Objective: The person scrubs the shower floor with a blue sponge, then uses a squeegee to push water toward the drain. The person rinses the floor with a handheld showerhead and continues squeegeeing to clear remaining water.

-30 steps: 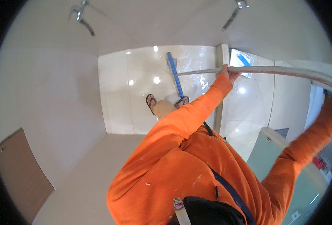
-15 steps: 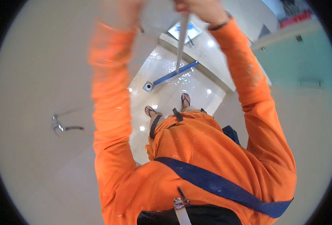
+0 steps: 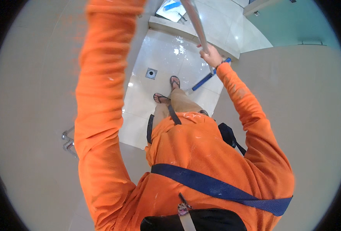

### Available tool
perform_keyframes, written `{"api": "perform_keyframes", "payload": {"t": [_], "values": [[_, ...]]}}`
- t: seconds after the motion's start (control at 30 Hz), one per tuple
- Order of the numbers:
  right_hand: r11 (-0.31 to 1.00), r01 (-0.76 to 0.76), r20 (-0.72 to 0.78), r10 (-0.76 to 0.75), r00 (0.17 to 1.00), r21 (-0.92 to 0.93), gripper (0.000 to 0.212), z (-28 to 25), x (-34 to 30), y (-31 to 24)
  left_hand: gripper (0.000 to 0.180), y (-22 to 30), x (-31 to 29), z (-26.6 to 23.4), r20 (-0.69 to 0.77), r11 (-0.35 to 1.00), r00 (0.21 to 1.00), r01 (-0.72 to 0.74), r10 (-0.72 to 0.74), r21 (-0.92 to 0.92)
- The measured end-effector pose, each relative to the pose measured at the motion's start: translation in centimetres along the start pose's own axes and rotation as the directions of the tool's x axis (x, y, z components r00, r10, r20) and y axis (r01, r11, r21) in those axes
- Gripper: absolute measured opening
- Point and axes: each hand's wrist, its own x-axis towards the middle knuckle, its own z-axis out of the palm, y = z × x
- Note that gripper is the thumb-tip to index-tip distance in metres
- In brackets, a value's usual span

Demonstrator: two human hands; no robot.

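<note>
A bathroom, as is shown by wet floor tiles (image 3: pixel 164 48), a square drain (image 3: pixel 151 73), a raised curb (image 3: pixel 170 27), a metal fitting (image 3: pixel 68 144) fixed on the wall (image 3: pixel 31 111)

Long-handled squeegee (image 3: pixel 198 27), pale pole (image 3: pixel 194 17) aslant, straight blue head (image 3: pixel 203 81) near the raised curb's (image 3: pixel 172 27) right end

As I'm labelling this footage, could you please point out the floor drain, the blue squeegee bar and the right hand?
Floor drain (image 3: pixel 151 73): head view, centre of its square plate.
Blue squeegee bar (image 3: pixel 203 81): head view, its lower-left part.
Right hand (image 3: pixel 212 56): head view, back of it.
</note>
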Motion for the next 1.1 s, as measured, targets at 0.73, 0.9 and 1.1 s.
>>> {"api": "perform_keyframes", "payload": {"t": [0.73,0.9,1.1], "values": [[0.955,-0.294,-0.04,0.295,0.955,0.047,0.022,21.4,9.5,3.2,0.035,-11.8,-1.6,-20.3,0.098,0.719,0.832,0.526,-0.547,-0.454],[0.962,-0.264,-0.016,0.263,0.965,-0.077,0.021,21.2,10.4,5.5,0.032,-7.1,-0.9,-10.7,-0.266,0.904,0.894,0.405,-0.361,0.133],[0.995,-0.095,0.083,0.093,0.992,0.021,0.018,17.9,6.7,3.8,0.037,-3.9,-4.1,-8.9,-0.146,0.952,0.948,0.297,-0.284,0.077]]}}
